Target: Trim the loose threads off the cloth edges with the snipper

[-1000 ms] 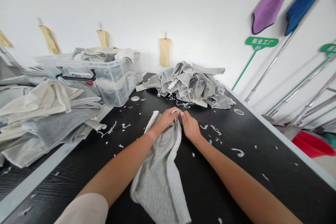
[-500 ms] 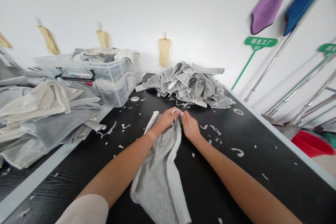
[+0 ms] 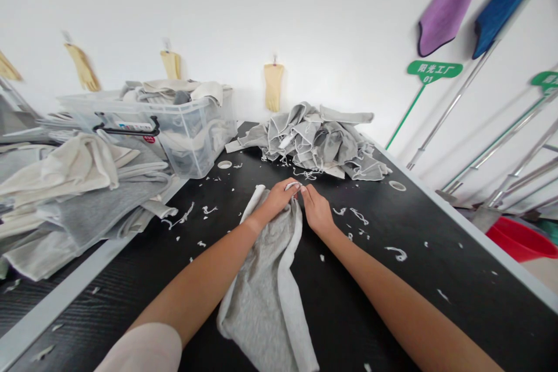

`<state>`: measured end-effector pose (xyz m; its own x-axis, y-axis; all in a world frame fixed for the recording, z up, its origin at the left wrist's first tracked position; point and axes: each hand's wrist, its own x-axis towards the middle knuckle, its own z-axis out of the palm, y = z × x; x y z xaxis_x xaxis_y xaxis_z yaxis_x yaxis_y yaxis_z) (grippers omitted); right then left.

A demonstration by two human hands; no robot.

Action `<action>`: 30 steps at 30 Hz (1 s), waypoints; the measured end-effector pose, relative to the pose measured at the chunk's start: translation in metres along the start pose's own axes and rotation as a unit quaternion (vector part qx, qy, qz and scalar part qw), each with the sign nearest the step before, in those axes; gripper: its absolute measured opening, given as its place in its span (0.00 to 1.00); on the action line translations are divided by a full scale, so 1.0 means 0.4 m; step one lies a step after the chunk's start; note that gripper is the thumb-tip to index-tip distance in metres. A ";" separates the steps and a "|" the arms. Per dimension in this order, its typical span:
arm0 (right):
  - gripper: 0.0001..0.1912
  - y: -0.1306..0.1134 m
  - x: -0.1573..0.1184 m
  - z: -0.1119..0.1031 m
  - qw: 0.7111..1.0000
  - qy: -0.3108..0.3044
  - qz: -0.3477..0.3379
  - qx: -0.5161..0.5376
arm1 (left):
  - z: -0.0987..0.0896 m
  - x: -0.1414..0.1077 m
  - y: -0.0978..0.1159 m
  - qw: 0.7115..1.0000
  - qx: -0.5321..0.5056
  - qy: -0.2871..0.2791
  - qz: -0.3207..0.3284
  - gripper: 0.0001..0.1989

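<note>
A grey cloth piece with a white edge band (image 3: 270,296) stretches over the black table from its near side up to my hands. At its far end my left hand (image 3: 279,197) is closed on the cloth, pinching the white edge. Right beside it, the fingertips of my right hand (image 3: 317,209) are pressed together on the tip of that same edge. The exact bit of fabric or thread between my fingers is too small to make out.
Behind my hands lies a heap of grey cloth pieces (image 3: 314,139). At the left, a clear plastic box (image 3: 183,139) full of cloths stands behind a pile of folded cloths (image 3: 96,192). White thread scraps (image 3: 396,254) dot the black table (image 3: 392,290). A red basin (image 3: 518,238) is beyond its right edge.
</note>
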<state>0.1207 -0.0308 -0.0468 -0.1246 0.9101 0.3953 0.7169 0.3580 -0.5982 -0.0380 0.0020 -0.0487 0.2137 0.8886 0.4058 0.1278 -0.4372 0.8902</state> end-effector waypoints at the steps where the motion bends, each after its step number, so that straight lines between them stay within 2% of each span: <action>1: 0.20 0.000 0.000 0.000 1.000 -0.001 0.000 0.001 | 0.000 0.000 0.001 1.000 0.000 0.001 -0.002 0.14; 22: 0.22 0.004 0.004 0.000 1.000 0.003 0.009 0.008 | 0.005 -0.005 0.005 1.000 0.008 0.000 -0.007 0.15; 30: 0.22 0.009 0.008 -0.006 0.996 0.030 0.000 0.078 | 0.015 -0.010 0.032 1.000 -0.012 -0.019 -0.008 0.16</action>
<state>0.1246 -0.0271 -0.0460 -0.0805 0.8975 0.4337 0.6006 0.3909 -0.6975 -0.0314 -0.0080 -0.0401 0.2480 0.8894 0.3841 0.1091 -0.4196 0.9011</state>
